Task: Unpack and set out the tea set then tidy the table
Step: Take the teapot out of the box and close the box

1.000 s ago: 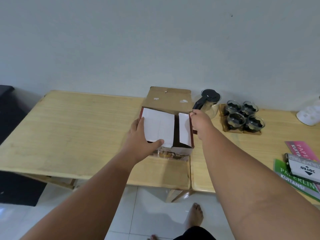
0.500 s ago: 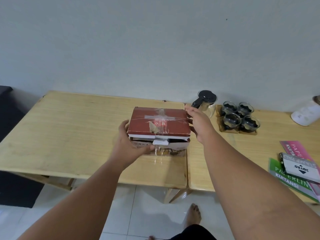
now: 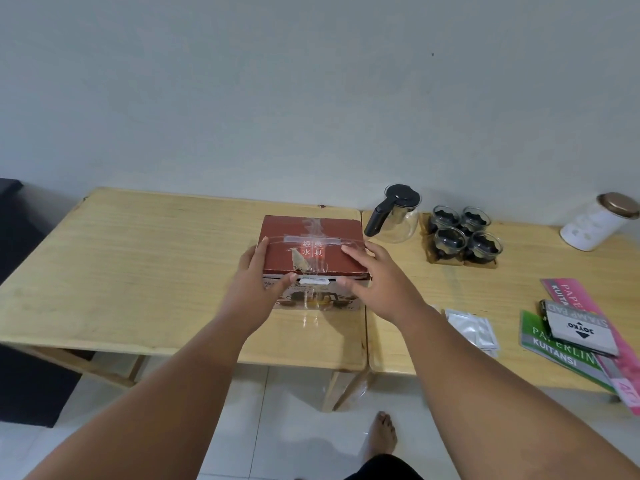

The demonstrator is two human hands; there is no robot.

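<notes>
The red tea-set box (image 3: pixel 311 247) sits with its lid down near the right edge of the left wooden table (image 3: pixel 138 265). My left hand (image 3: pixel 256 278) grips its front left corner, thumb on the front face. My right hand (image 3: pixel 377 278) lies on the lid's front right corner with fingers spread. To the right stands a glass teapot (image 3: pixel 394 216) with a black lid and handle. Beside it, several glass cups (image 3: pixel 464 233) sit on a small wooden tray (image 3: pixel 446 259).
On the right table (image 3: pixel 519 271) lie a white foil sachet (image 3: pixel 472 329), a stamp-pad box (image 3: pixel 578 329) on green and pink receipt books (image 3: pixel 554 344), and a white canister (image 3: pixel 595 223) at the back. A dark seat (image 3: pixel 14 237) is at far left. My bare foot (image 3: pixel 381 434) is below.
The box's lid was folded down over the white inner flaps. My right hand moved from the back right corner to the lid's front right, while my left stayed at the front left.
</notes>
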